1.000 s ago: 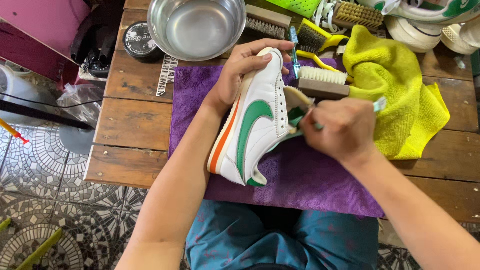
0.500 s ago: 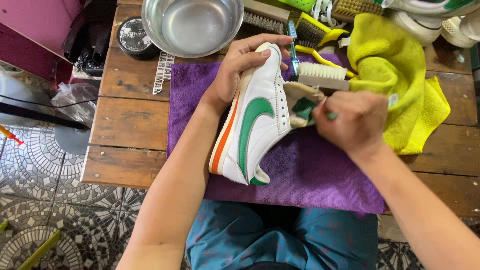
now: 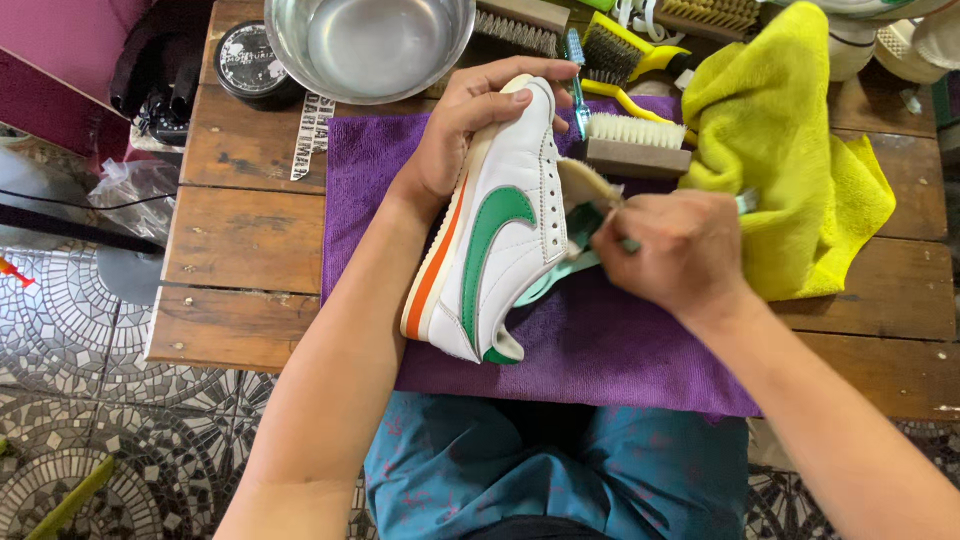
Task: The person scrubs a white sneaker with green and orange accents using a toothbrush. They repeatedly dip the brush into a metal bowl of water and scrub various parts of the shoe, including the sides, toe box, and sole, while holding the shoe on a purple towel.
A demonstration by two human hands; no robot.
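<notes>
A white sneaker [image 3: 500, 225] with a green side stripe and an orange sole line lies tilted on its side on a purple cloth [image 3: 620, 350]. My left hand [image 3: 470, 125] grips it around the toe end. My right hand [image 3: 675, 250] is closed on a thin brush handle [image 3: 745, 202] whose end sticks out past my fingers. The other end of the brush reaches into the shoe's opening by the tongue, where it is hidden.
A steel bowl [image 3: 370, 45] of water stands at the back, with a round dark tin [image 3: 245, 70] to its left. Several brushes [image 3: 630, 140] lie behind the shoe. A yellow cloth [image 3: 790, 160] is bunched at the right. The wooden table [image 3: 240, 250] ends at the left above tiled floor.
My right hand with the brush has shifted slightly down and right at the shoe's opening. My left hand keeps its hold on the toe.
</notes>
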